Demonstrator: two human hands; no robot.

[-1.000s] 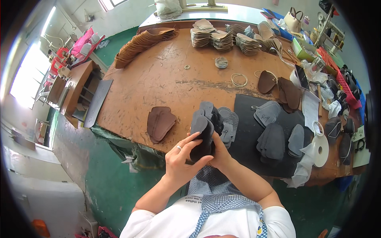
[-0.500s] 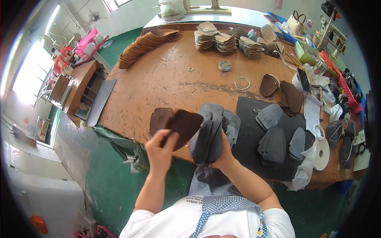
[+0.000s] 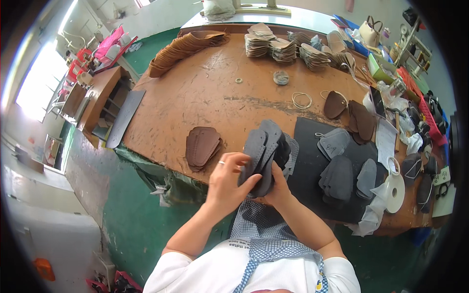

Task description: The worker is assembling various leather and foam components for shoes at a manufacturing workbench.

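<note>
My right hand grips a fanned stack of dark grey shoe-upper leather pieces, holding it tilted up at the table's front edge. The pieces have rounded ends and rows of small holes. My left hand, with a ring on one finger, reaches to the stack's left side. Its fingers and thumb are spread, the tips touching or very close to the front pieces. Left of the stack, a small pile of brown leather pieces lies on the wooden table. Lighter grey pieces show partly behind the held stack.
A black mat at right bears several grey piles. Beyond it lie brown pieces, a white tape roll and a paper sheet. Tan leather pieces and beige stacks stand along the far edge.
The brown piece my left hand held now lies on the brown pile, released. My left hand has moved right to the grey stack, which my right hand still holds.
</note>
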